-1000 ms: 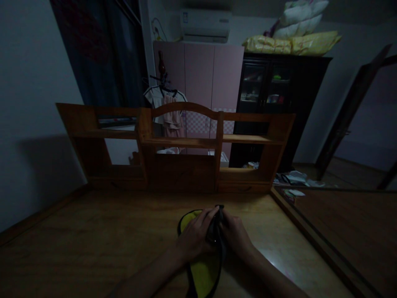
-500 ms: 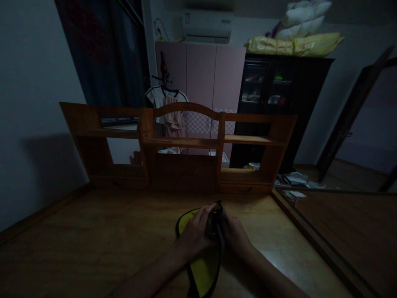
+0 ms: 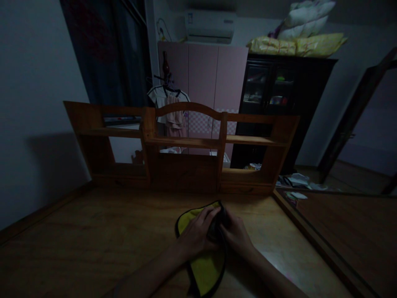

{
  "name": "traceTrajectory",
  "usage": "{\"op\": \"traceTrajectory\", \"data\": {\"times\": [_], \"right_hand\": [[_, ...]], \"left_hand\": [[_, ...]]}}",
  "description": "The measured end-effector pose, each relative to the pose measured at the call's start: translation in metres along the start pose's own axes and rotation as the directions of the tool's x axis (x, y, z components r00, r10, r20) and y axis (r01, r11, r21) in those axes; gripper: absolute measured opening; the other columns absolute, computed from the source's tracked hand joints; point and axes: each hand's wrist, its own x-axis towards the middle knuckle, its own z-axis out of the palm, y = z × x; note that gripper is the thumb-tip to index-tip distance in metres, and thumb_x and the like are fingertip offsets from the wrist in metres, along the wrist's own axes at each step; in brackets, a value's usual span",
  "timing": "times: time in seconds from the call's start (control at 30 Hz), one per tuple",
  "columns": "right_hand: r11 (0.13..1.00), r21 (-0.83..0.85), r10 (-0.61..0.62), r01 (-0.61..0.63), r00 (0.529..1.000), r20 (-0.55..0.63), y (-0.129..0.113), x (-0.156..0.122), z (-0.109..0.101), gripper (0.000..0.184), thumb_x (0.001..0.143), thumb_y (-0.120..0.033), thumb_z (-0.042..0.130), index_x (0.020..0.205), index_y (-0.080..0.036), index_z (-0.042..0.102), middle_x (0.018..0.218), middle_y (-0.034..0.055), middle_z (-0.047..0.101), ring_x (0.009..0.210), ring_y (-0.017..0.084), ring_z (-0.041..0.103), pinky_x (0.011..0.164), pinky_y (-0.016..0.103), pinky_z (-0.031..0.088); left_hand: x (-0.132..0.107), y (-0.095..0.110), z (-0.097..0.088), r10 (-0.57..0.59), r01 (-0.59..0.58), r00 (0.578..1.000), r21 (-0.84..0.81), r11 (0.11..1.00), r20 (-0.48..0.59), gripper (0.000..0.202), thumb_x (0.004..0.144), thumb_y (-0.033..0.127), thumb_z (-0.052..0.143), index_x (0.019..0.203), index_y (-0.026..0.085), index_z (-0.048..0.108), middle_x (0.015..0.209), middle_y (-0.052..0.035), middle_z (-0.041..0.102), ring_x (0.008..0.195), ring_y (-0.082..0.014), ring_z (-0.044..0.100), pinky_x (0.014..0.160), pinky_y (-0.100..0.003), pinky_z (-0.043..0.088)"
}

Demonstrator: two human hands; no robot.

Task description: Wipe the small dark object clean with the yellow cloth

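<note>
Yellow cloth: fingers of left hand and right hand pinched together on its dark bunched top edge, so looks only partly gathered, lower half lying flat on desk below shelf unit.

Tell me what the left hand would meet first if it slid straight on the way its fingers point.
The dark bunched fold of the yellow, black-edged cloth, right before the left hand; then probably the right hand just beyond. Dim light blurs depth.
</note>
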Motion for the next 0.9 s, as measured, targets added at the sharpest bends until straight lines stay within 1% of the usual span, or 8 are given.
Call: {"op": "traceTrajectory", "data": {"times": [0.17, 0.33, 0.47, 0.6, 0.7, 0.77, 0.9], "right_hand": [[0.999, -0.046, 0.022, -0.022, 1.0, -0.013, 0.005, 0.0, -0.003, 0.023, 0.081, -0.015, 0.053, 0.102, -0.016, 0.062, 0.084, 0.0034, 0.071, 0.073, 0.018, 0.065, 0.064, 0.025, 0.049], [0.996, -0.064, 0.068, -0.069, 0.997, -0.025, 0.01, -0.001, -0.001, 0.018, 0.083, -0.016, 0.05, 0.093, -0.016, 0.065, 0.075, 0.0023, 0.071, 0.064, 0.017, 0.064, 0.057, 0.023, 0.048], [0.996, -0.072, 0.059, -0.059, 0.998, -0.006, 0.007, -0.001, -0.001, 0.02, 0.085, -0.017, 0.047, 0.095, -0.017, 0.064, 0.077, 0.0022, 0.071, 0.065, 0.016, 0.064, 0.059, 0.023, 0.047], [0.994, -0.079, 0.069, -0.069, 0.998, -0.01, 0.004, -0.001, -0.001, 0.02, 0.086, -0.018, 0.048, 0.1, -0.018, 0.063, 0.074, 0.0012, 0.069, 0.061, 0.015, 0.063, 0.055, 0.022, 0.045], [0.997, -0.073, 0.031, -0.032, 0.999, -0.01, 0.002, -0.001, -0.002, 0.018, 0.086, -0.019, 0.049, 0.1, -0.018, 0.061, 0.077, 0.0014, 0.069, 0.065, 0.016, 0.063, 0.058, 0.022, 0.046], [0.995, -0.097, 0.005, -0.006, 1.0, -0.01, 0.0, -0.002, -0.003, 0.017, 0.085, -0.019, 0.051, 0.098, -0.017, 0.061, 0.078, 0.0015, 0.069, 0.067, 0.017, 0.064, 0.06, 0.023, 0.046], [0.995, -0.103, 0.011, -0.011, 1.0, -0.009, -0.003, -0.002, -0.004, 0.022, 0.084, -0.02, 0.053, 0.105, -0.016, 0.06, 0.079, 0.0015, 0.068, 0.068, 0.017, 0.063, 0.06, 0.023, 0.045]], "left_hand": [[-0.001, -0.001, 0.0, 0.018, -0.018, 0.999, -0.005, 1.0, 0.035, 0.102, 0.059, 0.017, 0.08, 0.143, 0.031, 0.024, 0.14, -0.0056, 0.039, 0.123, -0.026, 0.045, 0.103, -0.04, 0.041], [-0.001, 0.0, 0.0, 0.026, -0.027, 1.0, 0.02, 0.999, 0.01, 0.102, 0.058, 0.018, 0.08, 0.143, 0.031, 0.024, 0.14, -0.0065, 0.04, 0.123, -0.0276, 0.045, 0.101, -0.042, 0.042], [-0.001, 0.001, 0.0, 0.023, -0.023, 1.0, 0.047, 0.999, -0.003, 0.101, 0.058, 0.019, 0.08, 0.142, 0.031, 0.025, 0.139, -0.0063, 0.041, 0.122, -0.028, 0.047, 0.102, -0.042, 0.042], [0.0, 0.003, -0.002, 0.021, -0.02, 0.999, 0.046, 0.999, -0.026, 0.098, 0.06, 0.019, 0.079, 0.142, 0.031, 0.026, 0.138, -0.0063, 0.043, 0.12, -0.028, 0.048, 0.101, -0.043, 0.042], [0.0, 0.004, -0.003, 0.013, -0.012, 0.999, 0.023, 1.0, -0.04, 0.095, 0.062, 0.019, 0.078, 0.141, 0.03, 0.027, 0.138, -0.0062, 0.043, 0.121, -0.0274, 0.048, 0.102, -0.042, 0.042], [0.0, 0.005, -0.003, -0.001, 0.002, 0.999, 0.016, 1.0, -0.043, 0.093, 0.063, 0.018, 0.077, 0.141, 0.03, 0.028, 0.138, -0.0061, 0.044, 0.121, -0.0273, 0.048, 0.102, -0.042, 0.042], [0.0, 0.006, -0.003, -0.009, 0.009, 0.999, 0.008, 1.0, -0.05, 0.093, 0.063, 0.019, 0.077, 0.141, 0.03, 0.028, 0.138, -0.0062, 0.044, 0.121, -0.0273, 0.047, 0.102, -0.043, 0.042]]}}
